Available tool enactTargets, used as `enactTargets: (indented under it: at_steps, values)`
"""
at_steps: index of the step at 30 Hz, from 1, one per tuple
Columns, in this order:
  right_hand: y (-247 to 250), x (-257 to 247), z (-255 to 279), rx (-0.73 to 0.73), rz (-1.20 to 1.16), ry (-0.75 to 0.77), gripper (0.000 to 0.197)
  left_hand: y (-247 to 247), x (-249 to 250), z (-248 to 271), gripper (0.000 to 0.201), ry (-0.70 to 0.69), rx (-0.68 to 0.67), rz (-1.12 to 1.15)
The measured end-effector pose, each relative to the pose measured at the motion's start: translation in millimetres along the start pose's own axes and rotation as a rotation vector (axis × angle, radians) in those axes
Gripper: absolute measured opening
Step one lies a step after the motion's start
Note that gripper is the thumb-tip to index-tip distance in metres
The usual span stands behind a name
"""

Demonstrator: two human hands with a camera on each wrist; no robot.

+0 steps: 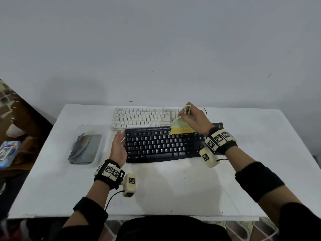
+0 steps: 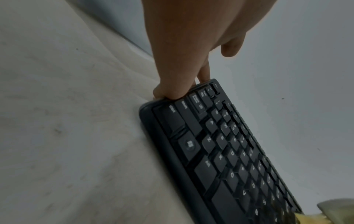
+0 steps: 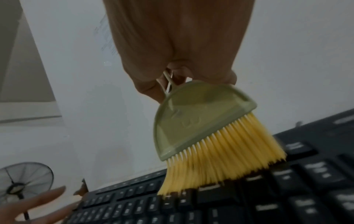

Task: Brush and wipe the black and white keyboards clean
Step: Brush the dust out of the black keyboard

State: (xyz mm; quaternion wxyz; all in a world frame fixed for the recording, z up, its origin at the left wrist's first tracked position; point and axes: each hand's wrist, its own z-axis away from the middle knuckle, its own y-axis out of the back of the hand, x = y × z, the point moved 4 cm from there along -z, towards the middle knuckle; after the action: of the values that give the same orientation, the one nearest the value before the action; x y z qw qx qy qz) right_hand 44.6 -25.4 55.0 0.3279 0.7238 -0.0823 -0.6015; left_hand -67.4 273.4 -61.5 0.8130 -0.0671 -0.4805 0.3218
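A black keyboard [image 1: 165, 145] lies across the middle of the white table [image 1: 173, 188], and a white keyboard [image 1: 142, 117] sits just behind it. My right hand [image 1: 194, 119] grips the looped handle of a pale green brush [image 1: 180, 126]. Its yellow bristles [image 3: 226, 159] touch the top key rows of the black keyboard [image 3: 249, 200], right of centre. My left hand [image 1: 119, 146] lies with straight fingers [image 2: 172, 84] against the left end of the black keyboard [image 2: 220, 151].
A clear tray [image 1: 97, 160] holding a grey cloth [image 1: 85, 148] sits to the left of the keyboards. A thin black cable [image 1: 205, 112] runs behind the right hand. A blue box [image 1: 7, 152] lies off the table at the far left. A fan [image 3: 25, 183] stands in the background.
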Motion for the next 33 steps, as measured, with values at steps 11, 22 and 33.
enactTargets:
  at_steps: [11,22,33]
  values:
    - [4,-6,1,0.119,-0.106,-0.019,0.003,0,0,2,0.055,0.008,0.014,0.012]
    - [9,-7,0,0.224,-0.135,-0.063,0.006,-1,1,5,0.054,0.005,0.009,0.001]
    - [41,29,13,0.33,-0.141,-0.148,0.004,-2,2,5,0.053,0.004,0.007,0.005]
